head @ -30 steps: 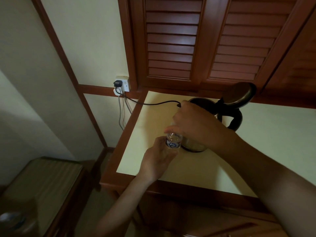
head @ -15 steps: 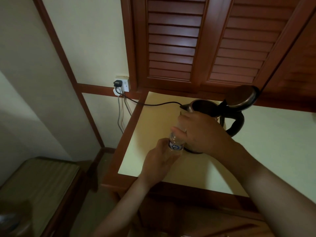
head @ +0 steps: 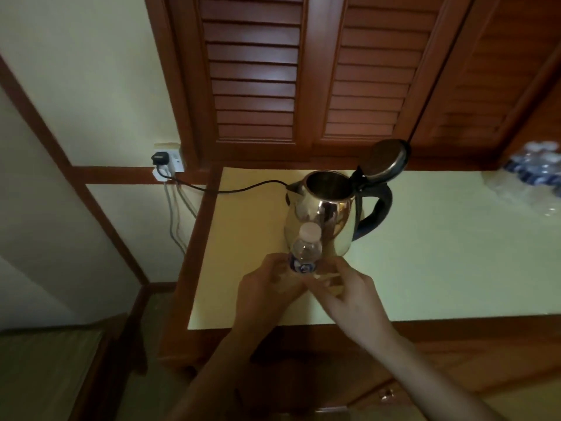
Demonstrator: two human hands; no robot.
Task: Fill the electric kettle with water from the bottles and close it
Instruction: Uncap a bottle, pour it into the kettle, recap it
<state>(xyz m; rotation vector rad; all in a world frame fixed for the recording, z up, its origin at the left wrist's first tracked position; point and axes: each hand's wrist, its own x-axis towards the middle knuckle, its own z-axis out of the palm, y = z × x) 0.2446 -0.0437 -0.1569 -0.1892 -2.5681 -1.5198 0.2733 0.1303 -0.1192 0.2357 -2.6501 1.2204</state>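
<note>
Before both hands [head: 306, 287], capped bottle [head: 305, 253] stands upright.

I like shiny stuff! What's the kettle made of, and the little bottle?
The kettle looks like polished metal: it mirrors the room. Its handle seems dull black plastic. The bottle looks like clear thin plastic with a pale cap.

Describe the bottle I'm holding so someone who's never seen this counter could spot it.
On the pale yellow counter, look just in front of the shiny metal kettle. Both hands grip a small clear bottle there; unlike the blurry bottle pack at far right, it stands alone, white cap on.
</note>
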